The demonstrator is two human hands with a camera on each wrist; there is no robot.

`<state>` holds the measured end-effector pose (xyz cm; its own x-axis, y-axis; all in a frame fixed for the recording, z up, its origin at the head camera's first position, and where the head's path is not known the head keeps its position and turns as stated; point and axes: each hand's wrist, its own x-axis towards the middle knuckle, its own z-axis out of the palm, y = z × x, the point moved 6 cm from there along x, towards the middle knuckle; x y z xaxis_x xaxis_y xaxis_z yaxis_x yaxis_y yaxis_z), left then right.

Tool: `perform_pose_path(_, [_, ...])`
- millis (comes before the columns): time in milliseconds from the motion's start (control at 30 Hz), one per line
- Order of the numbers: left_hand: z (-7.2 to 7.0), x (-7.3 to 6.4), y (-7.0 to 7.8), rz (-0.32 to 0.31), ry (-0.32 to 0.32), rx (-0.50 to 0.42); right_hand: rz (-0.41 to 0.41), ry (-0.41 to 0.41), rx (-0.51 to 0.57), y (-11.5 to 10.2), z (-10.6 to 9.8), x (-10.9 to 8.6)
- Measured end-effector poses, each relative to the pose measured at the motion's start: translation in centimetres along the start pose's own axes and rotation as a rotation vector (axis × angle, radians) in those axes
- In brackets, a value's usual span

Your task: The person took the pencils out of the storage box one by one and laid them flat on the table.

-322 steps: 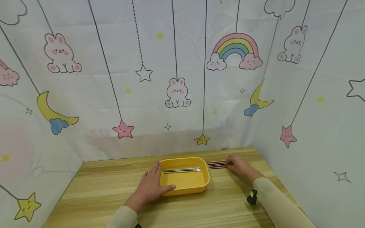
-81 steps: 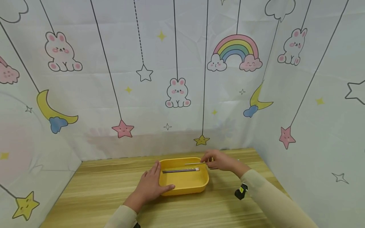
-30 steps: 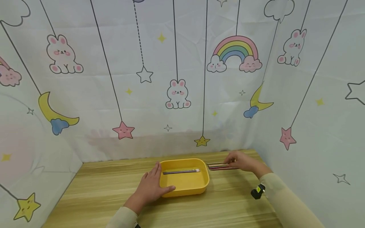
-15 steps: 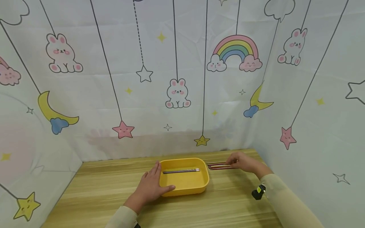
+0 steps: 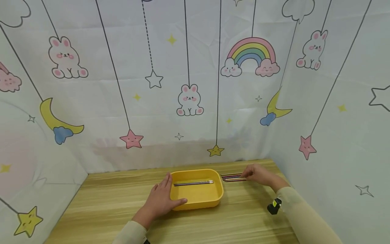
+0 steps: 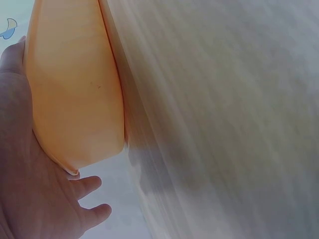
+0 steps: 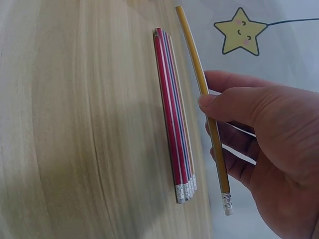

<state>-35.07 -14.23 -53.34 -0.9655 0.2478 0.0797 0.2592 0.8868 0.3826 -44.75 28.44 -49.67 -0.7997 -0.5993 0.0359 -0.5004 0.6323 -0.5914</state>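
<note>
Pickup, I am judging: right hand [image 7: 269, 119] pinching 1 yellow pencil [image 7: 218, 154] just beside the other pencils [image 7: 172, 109], left hand [image 5: 160, 196] resting straight-fingered against the yellow tray [image 5: 199, 205], next move likely calling for a level carry.

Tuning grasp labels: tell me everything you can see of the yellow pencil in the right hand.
The yellow pencil is slim, straight, mustard-toned with a pale line along one edge, and looks like painted wood. One end carries a silvery band and whitish eraser; the other looks blunt. The right hand pinches it near mid-length. In the right wrist view it runs nearly parallel to the bundled pencils, a gap showing between.
</note>
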Motion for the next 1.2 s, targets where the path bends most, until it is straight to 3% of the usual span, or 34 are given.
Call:
perform_pose_path(433, [0.0,-0.1,0.1,0.003,0.005,-0.013,-0.084,0.031,-0.022,0.9,1.1,0.5])
perform_pose_path(667, [0.2,0.0,-0.1,0.002,0.001,-0.002,0.007,0.040,-0.053,1.9,1.6,0.7])
perform_pose_path(1200, [0.2,0.1,-0.1,-0.007,-0.004,-0.003,-0.012,0.054,-0.080,2.5,1.9,0.9])
